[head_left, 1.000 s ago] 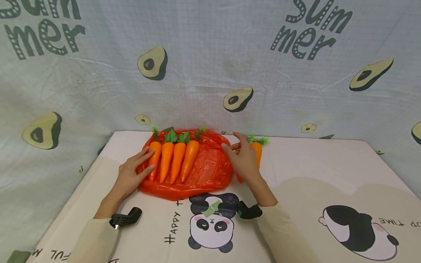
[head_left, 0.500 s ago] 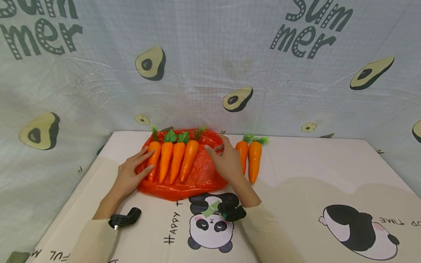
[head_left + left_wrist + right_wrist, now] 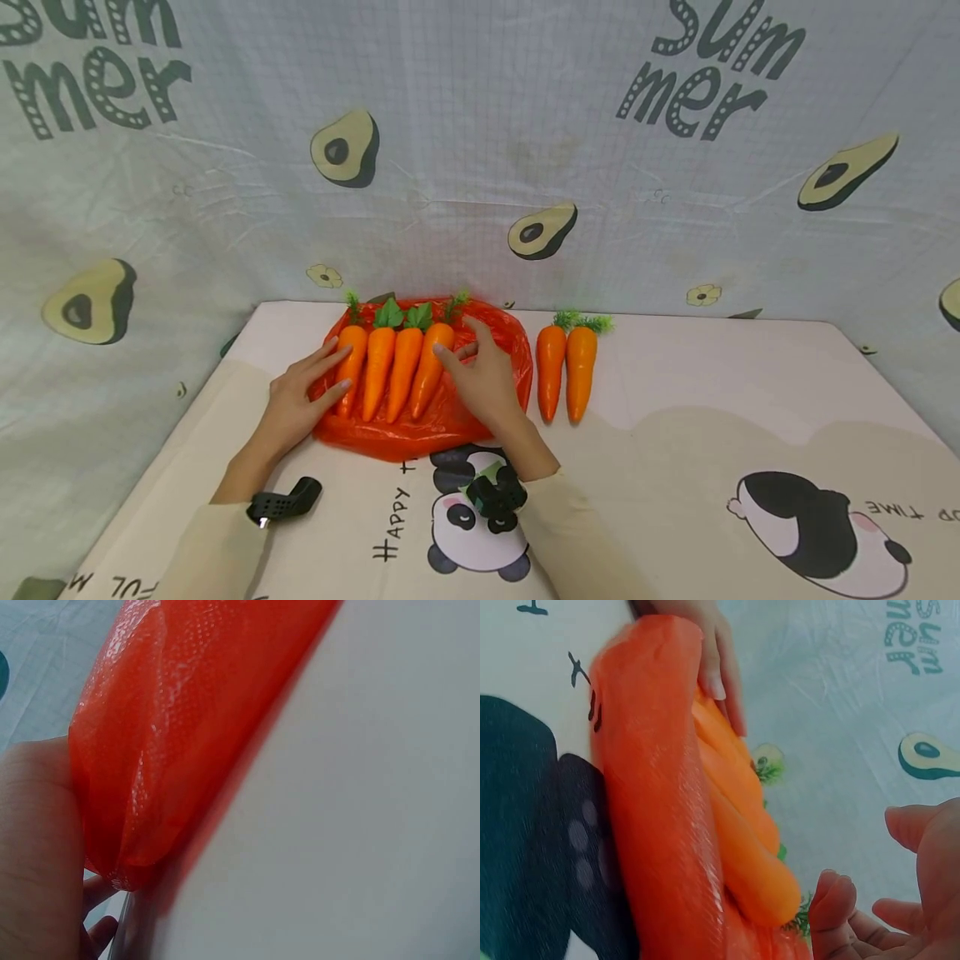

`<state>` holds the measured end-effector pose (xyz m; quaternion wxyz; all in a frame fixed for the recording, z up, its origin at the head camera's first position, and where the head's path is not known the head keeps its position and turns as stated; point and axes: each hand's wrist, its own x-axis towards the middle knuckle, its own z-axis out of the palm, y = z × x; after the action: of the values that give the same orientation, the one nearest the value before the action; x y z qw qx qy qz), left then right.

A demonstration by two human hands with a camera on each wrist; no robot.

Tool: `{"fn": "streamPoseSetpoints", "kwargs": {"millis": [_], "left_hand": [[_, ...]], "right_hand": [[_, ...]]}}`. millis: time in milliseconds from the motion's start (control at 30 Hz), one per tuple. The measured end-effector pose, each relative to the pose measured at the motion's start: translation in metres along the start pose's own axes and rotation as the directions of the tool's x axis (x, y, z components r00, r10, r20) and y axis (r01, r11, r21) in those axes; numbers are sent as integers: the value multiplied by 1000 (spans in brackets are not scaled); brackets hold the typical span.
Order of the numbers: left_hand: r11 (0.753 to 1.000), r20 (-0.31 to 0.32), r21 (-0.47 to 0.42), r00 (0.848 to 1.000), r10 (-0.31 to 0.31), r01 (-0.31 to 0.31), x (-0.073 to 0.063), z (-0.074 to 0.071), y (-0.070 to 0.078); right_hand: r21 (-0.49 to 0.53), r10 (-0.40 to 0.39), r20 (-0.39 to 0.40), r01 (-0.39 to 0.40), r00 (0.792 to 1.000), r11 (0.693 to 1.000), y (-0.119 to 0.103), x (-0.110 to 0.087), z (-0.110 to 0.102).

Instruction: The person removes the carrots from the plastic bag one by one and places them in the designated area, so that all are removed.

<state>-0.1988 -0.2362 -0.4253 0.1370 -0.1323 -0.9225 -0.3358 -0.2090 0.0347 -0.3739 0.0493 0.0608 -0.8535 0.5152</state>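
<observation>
A red plastic bag [image 3: 397, 442] lies on the table, with several orange carrots [image 3: 380, 375] with green tops side by side on it. My left hand [image 3: 298, 396] rests at the bag's left edge, its straight fingers over the leftmost carrot [image 3: 359, 354]. In the left wrist view the thumb [image 3: 37, 825] lies along the crinkled red plastic. My right hand [image 3: 483, 379] hovers over the bag's right part, thumb close to the rightmost carrot on it [image 3: 433, 367]. Its thumb and fingers stand apart with nothing between them in the right wrist view.
Two more carrots, a redder one [image 3: 551, 371] and an orange one [image 3: 581, 371], lie together right of the bag. A light printed cloth [image 3: 675, 358] with panda drawings covers the table. Behind hangs a grey-white curtain [image 3: 450, 150] with avocado prints.
My right hand has moved left from beside the two carrots to over the bag, bringing them into full view. The left hand has stayed in place.
</observation>
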Motion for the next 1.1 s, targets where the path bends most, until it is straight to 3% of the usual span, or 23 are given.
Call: {"fn": "streamPoseSetpoints", "kwargs": {"millis": [667, 1100], "left_hand": [[1000, -3, 3, 1000, 6, -6, 0, 0, -1], [1000, 1, 2, 1000, 3, -3, -1, 0, 0]], "right_hand": [[-2, -5, 38, 5, 999, 1000, 9, -3, 23], [-12, -16, 7, 16, 1000, 1000, 17, -4, 31]]}}
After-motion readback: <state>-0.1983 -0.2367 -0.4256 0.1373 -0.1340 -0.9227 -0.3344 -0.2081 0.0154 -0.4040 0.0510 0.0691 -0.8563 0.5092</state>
